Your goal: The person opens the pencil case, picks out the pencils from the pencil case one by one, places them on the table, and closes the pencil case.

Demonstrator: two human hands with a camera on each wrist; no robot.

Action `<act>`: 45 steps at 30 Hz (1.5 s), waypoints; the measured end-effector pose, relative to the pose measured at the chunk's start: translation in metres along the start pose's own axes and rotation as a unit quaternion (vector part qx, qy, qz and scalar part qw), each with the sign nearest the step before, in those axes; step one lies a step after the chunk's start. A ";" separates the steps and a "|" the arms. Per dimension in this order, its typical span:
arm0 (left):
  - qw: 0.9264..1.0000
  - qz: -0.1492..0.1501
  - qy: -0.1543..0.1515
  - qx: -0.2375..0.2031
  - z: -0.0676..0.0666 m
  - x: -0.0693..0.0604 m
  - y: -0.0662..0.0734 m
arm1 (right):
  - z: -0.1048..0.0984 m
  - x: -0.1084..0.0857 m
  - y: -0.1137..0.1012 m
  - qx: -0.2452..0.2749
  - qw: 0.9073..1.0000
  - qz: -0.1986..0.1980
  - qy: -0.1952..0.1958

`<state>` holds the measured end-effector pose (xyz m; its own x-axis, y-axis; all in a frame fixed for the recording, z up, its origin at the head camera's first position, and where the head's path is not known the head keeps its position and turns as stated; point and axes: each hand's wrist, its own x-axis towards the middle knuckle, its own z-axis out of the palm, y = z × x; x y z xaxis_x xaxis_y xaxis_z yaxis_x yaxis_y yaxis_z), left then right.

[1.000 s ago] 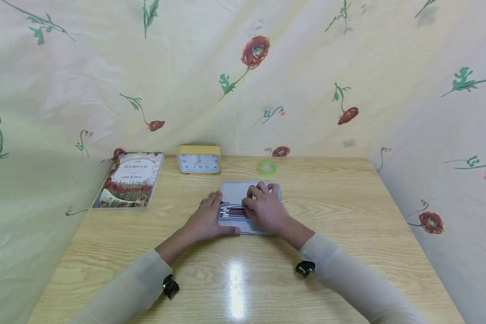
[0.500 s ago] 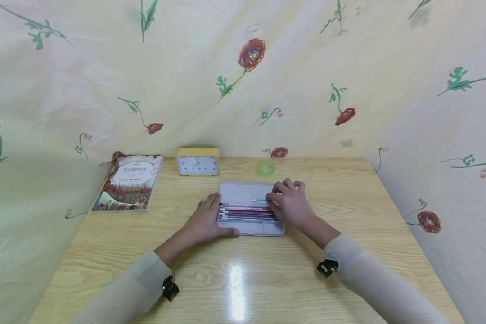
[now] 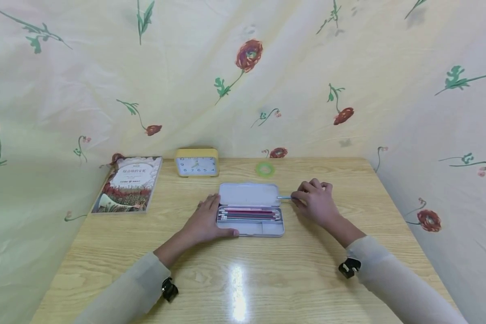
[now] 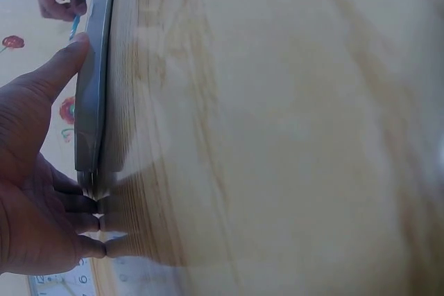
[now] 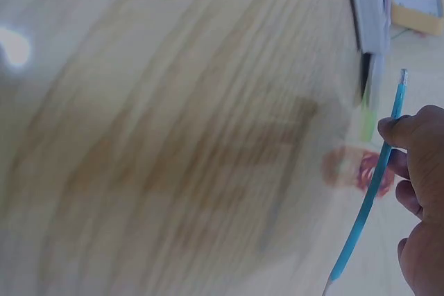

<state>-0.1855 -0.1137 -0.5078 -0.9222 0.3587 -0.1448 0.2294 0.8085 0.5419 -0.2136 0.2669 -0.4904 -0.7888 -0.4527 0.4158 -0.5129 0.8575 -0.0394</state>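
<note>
Your right hand [image 3: 316, 202] pinches the blue pencil [image 5: 360, 221] in its fingertips, nearer the silvery end, which points at the raised lid [image 3: 249, 194] of the pencil case [image 3: 272, 229]; whether it touches is hard to tell. Your left hand [image 3: 202, 220], fingers extended, touches the case's left end, thumb along its front edge.

A yellow clock [image 3: 196, 162] stood between a book [image 3: 127, 185] and a green ring [image 3: 258, 169] on the wooden table [image 3: 291, 279], before flowered cloth [image 3: 190, 72].
</note>
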 end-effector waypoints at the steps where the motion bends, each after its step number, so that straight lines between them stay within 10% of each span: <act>1: 1.000 0.000 0.000 0.000 0.000 0.000 0.000 | -0.001 -0.002 0.002 0.000 1.000 0.003 -0.004; 19: 1.000 -0.002 -0.002 -0.003 -0.001 -0.002 0.004 | 0.005 -0.040 0.033 0.041 0.997 0.048 -0.031; 45: 1.000 0.000 -0.001 -0.004 -0.004 -0.004 0.006 | 0.010 -0.025 0.011 0.142 0.989 0.034 -0.009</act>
<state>-0.1819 -0.1122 -0.5011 -0.9214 0.3596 -0.1471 0.2266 0.8049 0.5484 -0.2026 0.2851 -0.5104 -0.8290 -0.4035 0.3872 -0.5315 0.7837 -0.3214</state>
